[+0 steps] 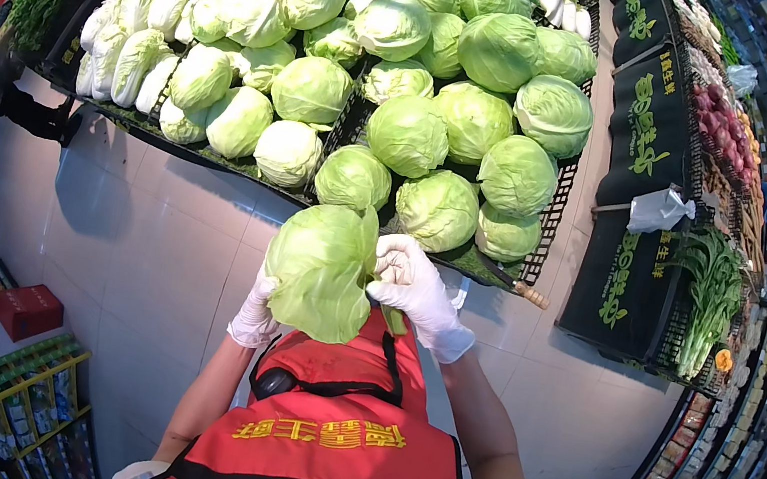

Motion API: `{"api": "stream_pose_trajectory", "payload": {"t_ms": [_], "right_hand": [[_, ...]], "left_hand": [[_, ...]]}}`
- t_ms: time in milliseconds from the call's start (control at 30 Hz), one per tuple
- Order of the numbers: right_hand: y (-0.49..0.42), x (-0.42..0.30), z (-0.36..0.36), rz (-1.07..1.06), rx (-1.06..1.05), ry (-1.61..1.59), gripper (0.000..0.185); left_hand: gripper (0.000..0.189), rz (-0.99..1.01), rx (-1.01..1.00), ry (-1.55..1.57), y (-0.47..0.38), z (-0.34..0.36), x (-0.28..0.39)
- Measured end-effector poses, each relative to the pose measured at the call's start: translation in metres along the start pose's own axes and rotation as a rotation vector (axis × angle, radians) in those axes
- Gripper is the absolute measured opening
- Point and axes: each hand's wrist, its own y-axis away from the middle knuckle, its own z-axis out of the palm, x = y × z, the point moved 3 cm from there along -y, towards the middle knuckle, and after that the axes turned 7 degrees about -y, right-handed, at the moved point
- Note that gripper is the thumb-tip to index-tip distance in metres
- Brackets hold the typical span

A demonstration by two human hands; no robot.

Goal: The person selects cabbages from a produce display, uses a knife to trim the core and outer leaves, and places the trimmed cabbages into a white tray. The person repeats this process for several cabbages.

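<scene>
In front of my red apron, a green cabbage (pixel 321 271) with a loose outer leaf rests in my left hand (pixel 257 310), which wears a white glove and is partly hidden behind it. My right hand (pixel 414 292), gloved too, is at the cabbage's right side with its fingers bent together at the leaf edge. A piece of green leaf or stalk (pixel 394 321) shows just below that hand. Beyond, round cabbages (pixel 438 209) fill black crates, with napa cabbages (pixel 137 65) at the left. A knife with a wooden handle (pixel 530 293) lies at the display's front right corner.
A black-sided vegetable stand (pixel 624 280) runs along the right, bearing leafy greens (pixel 705 293), red onions (pixel 721 129) and a white plastic bag (pixel 661 210). At lower left stand a red box (pixel 29 312) and a yellow rack (pixel 35 387). People are partly visible at both sides.
</scene>
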Motion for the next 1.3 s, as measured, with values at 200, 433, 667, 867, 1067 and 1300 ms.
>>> {"api": "stream_pose_trajectory", "payload": {"t_ms": [200, 433, 667, 867, 1067, 1300], "right_hand": [[-0.003, 0.010, 0.001, -0.139, 0.100, 0.429, 0.040], [-0.001, 0.005, 0.010, -0.029, 0.071, 0.256, 0.051], [-0.002, 0.003, 0.021, -0.053, 0.011, 0.576, 0.031], [-0.001, 0.009, 0.027, -0.008, 0.012, 0.702, 0.044], [0.002, 0.016, 0.038, -0.264, -0.142, 0.828, 0.031], [0.020, -0.004, 0.043, -0.735, -0.256, 0.881, 0.034]], "left_hand": [[0.111, 0.053, -0.063, -0.140, -0.003, 0.021, 0.020], [0.097, -0.063, 0.123, 0.073, -0.008, -0.002, -0.006], [0.086, -0.119, 0.094, 0.151, -0.007, -0.010, -0.009], [0.085, -0.012, 0.159, 0.238, -0.018, -0.010, -0.004], [0.085, -0.173, 0.014, 0.376, -0.022, 0.012, 0.005], [0.081, 0.038, 0.103, 0.256, -0.047, 0.028, 0.019]]}}
